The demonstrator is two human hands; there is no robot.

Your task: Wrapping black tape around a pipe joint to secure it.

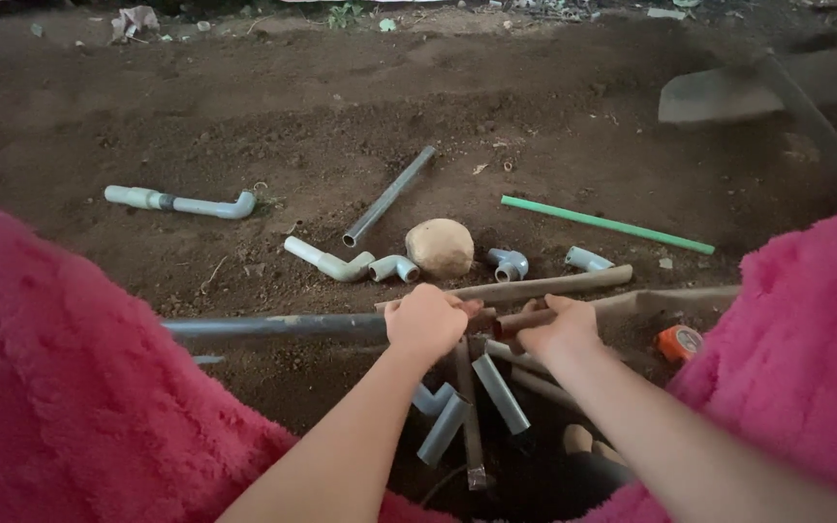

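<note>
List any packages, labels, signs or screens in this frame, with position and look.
No signs, screens or readable labels show.
Orange roll: round, orange with a dark centre, possibly tape, on the soil just right of the right hand.
Crumpled wrapper or rag: pale, far top left on the dirt; too small to tell which.

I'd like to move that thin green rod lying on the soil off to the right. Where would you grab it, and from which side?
Take the green rod near its middle, coming straight down from above. It lies flat and alone on the dirt, with open ground along both long sides, so fingers can close across its narrow width. A middle grip should keep such a long, slim piece from tipping.
</note>
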